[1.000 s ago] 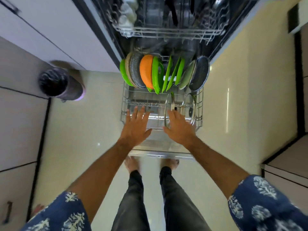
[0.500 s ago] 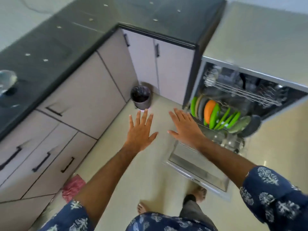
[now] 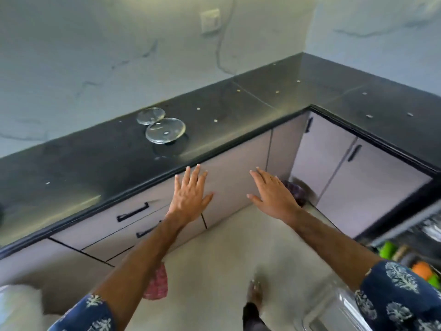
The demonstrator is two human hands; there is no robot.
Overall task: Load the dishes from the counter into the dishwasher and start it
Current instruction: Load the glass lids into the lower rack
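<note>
Two glass lids lie on the black counter (image 3: 95,158): a larger lid (image 3: 165,133) near the front edge and a smaller lid (image 3: 150,116) just behind it, touching or overlapping. My left hand (image 3: 191,197) is held out flat with fingers spread, below the counter edge and in front of the drawers, holding nothing. My right hand (image 3: 272,192) is likewise flat and empty to its right. The open dishwasher (image 3: 410,249) shows at the far right edge with green and orange dishes (image 3: 421,268) in its rack.
Pale drawers with black handles (image 3: 132,212) run under the counter. A bin (image 3: 298,191) stands in the floor corner, partly behind my right hand. A red cloth (image 3: 157,283) lies on the floor by the cabinets. The dishwasher door (image 3: 334,311) juts out at lower right.
My view has swung left from the dishwasher rack to the counter. Both hands left the rack empty and now hover in front of the drawers, below the glass lids.
</note>
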